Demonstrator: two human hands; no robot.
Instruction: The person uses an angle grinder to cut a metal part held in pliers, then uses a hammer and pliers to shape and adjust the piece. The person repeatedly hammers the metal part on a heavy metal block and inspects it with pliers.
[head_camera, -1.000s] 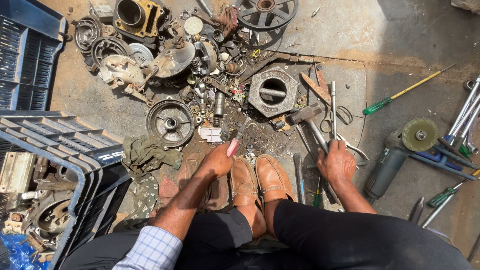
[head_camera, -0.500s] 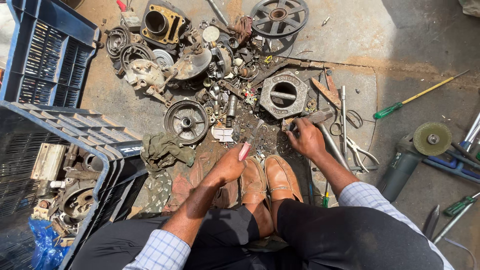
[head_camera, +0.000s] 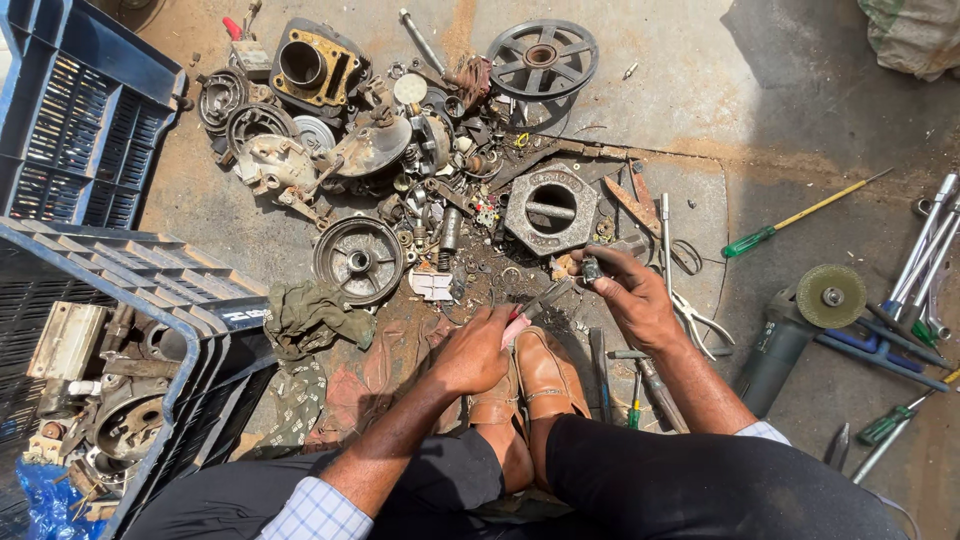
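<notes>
1. While the person squats over a heap of engine scrap, the left hand (head_camera: 475, 352) rests on the toe of the left tan shoe (head_camera: 497, 400), fingers curled tight around the pink handles of a pair of pliers (head_camera: 535, 305) whose dark nose points up and away toward the right hand.
2. The right hand (head_camera: 632, 297) is raised just beyond the pliers' tip, wrist bent, thumb and forefinger pinching a small dark metal part (head_camera: 591, 270); the other fingers are folded loosely beneath.
3. The pinched part sits just short of the hexagonal metal casting (head_camera: 551, 208), which lies on the ground directly ahead of the grip.
4. Beyond and to the left of both grips, the scrap is dense: a round hub (head_camera: 359, 260), a spoked wheel (head_camera: 541, 58) and a cylinder block (head_camera: 311, 66) crowd the floor, leaving little bare ground.
5. To the right of the right-hand grip lie scissors (head_camera: 692, 322) close by, then an angle grinder (head_camera: 795, 325) and a green-handled screwdriver (head_camera: 800, 215) farther out, with bare concrete between them.
6. Left of the left-hand grip, a green rag (head_camera: 312, 318) lies against the edge of a blue crate (head_camera: 150, 290) that walls off that side.
</notes>
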